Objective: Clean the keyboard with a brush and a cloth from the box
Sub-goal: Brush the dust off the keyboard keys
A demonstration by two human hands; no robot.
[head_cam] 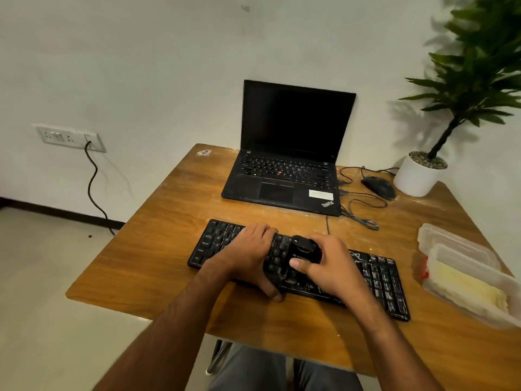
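A black keyboard (377, 280) lies across the wooden table, its right half streaked with white dust. My left hand (248, 255) rests flat on the keyboard's left half, thumb hooked over the front edge. My right hand (329, 266) grips a black brush (303, 251) and presses it onto the keys at the keyboard's middle. A clear plastic box (462, 280) with a yellow cloth (468, 289) inside stands at the right edge of the table, its lid lying behind it.
An open black laptop (284, 176) stands behind the keyboard. A black mouse (379, 187) with tangled cables and a white plant pot (417, 176) sit at the back right. The wooden table (169, 249) ends close on the left. A wall socket with cable is at the left.
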